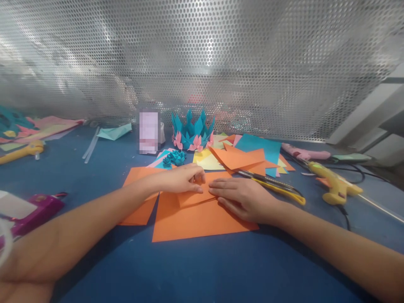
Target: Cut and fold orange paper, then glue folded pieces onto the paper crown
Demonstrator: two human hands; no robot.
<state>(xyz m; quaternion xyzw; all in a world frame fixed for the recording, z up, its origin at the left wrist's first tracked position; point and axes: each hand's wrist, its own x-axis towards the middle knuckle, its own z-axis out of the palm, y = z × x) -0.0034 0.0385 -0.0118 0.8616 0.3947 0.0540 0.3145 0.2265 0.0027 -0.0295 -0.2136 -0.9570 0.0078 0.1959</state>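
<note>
Forearms [88, 223] enter from lower left and lower right, over blue bench [189, 273]. Folded orange paper [194, 200] at frame centre, atop orange sheet [198, 224]. Left hand [181, 179] over its left part, fingers curled; cannot tell whether grip pinches paper. Right hand [244, 195] on its right side, grip unclosed, fingers flat. Blue paper flower [199, 127] just above centre.

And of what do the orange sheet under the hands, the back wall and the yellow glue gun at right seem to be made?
Orange sheet: matte paper or thin card, judging by its crisp edges. Back wall: probably shiny metal, silvery, with reflections and rows of holes. Yellow glue gun: likely hard plastic, smooth, with moulded curves.
</note>
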